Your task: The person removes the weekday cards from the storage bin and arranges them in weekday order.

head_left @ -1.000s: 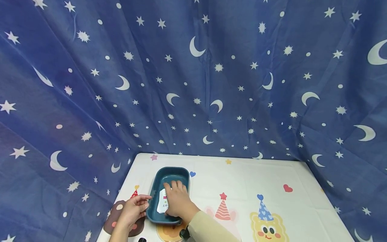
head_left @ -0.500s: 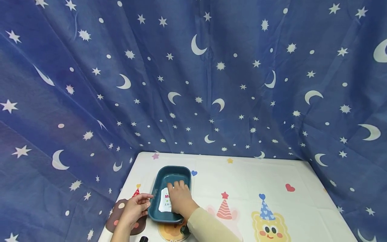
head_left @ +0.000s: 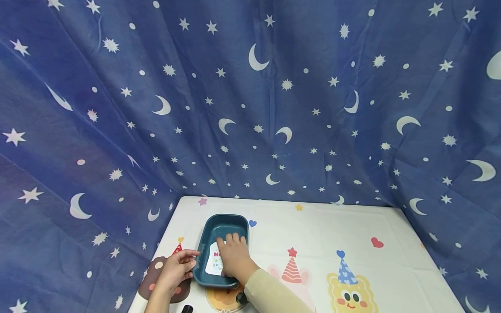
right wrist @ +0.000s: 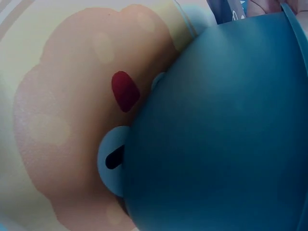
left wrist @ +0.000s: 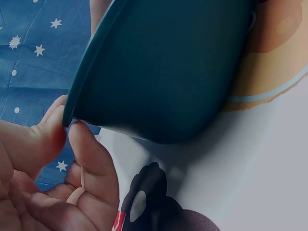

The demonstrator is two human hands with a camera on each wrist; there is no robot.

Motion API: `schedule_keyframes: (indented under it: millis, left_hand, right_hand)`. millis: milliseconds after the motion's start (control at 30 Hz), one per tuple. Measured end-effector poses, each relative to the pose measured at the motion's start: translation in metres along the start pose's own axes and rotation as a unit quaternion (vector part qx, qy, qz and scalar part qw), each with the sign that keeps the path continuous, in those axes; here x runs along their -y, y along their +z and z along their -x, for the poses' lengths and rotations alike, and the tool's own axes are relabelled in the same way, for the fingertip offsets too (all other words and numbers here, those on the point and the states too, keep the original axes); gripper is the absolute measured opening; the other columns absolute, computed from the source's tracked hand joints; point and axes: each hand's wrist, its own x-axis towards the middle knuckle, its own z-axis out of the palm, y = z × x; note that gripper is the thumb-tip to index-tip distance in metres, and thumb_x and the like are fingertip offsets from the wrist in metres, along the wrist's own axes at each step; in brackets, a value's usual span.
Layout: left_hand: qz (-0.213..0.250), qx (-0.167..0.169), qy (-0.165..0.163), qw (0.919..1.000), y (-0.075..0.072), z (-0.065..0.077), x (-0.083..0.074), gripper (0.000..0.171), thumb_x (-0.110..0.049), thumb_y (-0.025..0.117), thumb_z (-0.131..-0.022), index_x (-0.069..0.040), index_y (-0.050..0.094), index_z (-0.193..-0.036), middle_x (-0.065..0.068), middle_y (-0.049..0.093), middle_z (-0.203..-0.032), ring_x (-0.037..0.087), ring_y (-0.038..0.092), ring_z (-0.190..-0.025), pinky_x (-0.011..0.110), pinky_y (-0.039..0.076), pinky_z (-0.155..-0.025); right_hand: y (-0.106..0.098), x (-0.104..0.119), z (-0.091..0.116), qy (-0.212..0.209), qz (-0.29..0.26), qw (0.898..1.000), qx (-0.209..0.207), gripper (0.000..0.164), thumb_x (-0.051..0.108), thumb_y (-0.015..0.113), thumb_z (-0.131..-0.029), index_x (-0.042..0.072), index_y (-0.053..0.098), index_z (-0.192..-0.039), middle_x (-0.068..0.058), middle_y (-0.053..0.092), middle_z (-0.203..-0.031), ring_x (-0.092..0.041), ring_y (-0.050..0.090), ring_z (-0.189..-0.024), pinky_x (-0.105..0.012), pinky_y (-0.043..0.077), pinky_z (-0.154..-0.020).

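Rightward slips the right hand [head_left: 235, 257], baring more card [head_left: 214, 261]! By the left edge of the worktop [head_left: 332, 234], the left hand [head_left: 176, 270] pinches the tray [head_left: 227, 218] rim; keep that steady. Card's toward the tray's near end; right grip, can't tell.

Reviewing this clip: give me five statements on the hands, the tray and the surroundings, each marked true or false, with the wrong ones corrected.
1. The left hand pinches the teal tray at its edge. True.
2. The tray is upside down. False: its open side faces up.
3. The right hand reaches inside the tray, over a white card. True.
4. The card's visible face is blank. False: it bears printed writing.
5. A red heart shows on the white tablecloth. True.
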Motion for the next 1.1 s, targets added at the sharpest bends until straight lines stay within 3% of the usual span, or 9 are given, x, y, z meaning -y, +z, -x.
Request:
schedule_keyframes:
  millis: [400, 600, 833, 1100]
  left_hand:
    - [-0.003, 0.002, 0.006, 1.0000, 0.0010, 0.0004, -0.0018, 0.029, 0.009, 0.067, -0.096, 0.007, 0.072, -0.125, 0.005, 0.062, -0.090, 0.015, 0.054, -0.070, 0.028, 0.054, -0.059]
    - [0.001, 0.003, 0.009, 1.0000, 0.0015, 0.0007, -0.0018, 0.029, 0.010, 0.068, -0.095, 0.007, 0.073, -0.124, 0.005, 0.062, -0.089, 0.015, 0.055, -0.068, 0.028, 0.054, -0.057]
    - [0.005, 0.007, 0.009, 0.9999, 0.0010, 0.0005, -0.0006, 0.029, 0.010, 0.067, -0.096, 0.008, 0.072, -0.125, 0.004, 0.061, -0.087, 0.014, 0.054, -0.066, 0.027, 0.054, -0.057]
    - [0.000, 0.006, 0.005, 1.0000, -0.0001, 0.0012, -0.0001, 0.030, 0.008, 0.067, -0.097, 0.006, 0.072, -0.126, 0.005, 0.062, -0.090, 0.015, 0.054, -0.068, 0.028, 0.054, -0.058]
  right_hand:
    - [0.0006, -0.0020, 0.0015, 0.003, 0.016, 1.000, -0.019, 0.105, 0.066, 0.098, -0.062, 0.024, 0.056, -0.149, -0.007, 0.056, -0.140, -0.025, 0.048, -0.124, -0.042, 0.049, -0.104]
    - [0.0010, -0.0033, 0.0024, 0.005, -0.001, 0.999, -0.036, 0.102, 0.063, 0.100, -0.061, 0.026, 0.057, -0.146, -0.008, 0.057, -0.137, -0.026, 0.049, -0.122, -0.043, 0.051, -0.103]
    - [0.0020, -0.0057, 0.0009, 0.005, -0.037, 0.998, -0.049, 0.087, 0.050, 0.099, -0.071, 0.029, 0.060, -0.146, -0.009, 0.057, -0.139, -0.025, 0.051, -0.119, -0.042, 0.053, -0.102]
    - [0.0001, -0.0067, 0.0031, 0.004, -0.069, 0.995, -0.073, 0.062, 0.031, 0.092, -0.083, 0.030, 0.067, -0.140, -0.008, 0.059, -0.129, -0.021, 0.047, -0.107, -0.034, 0.051, -0.092]
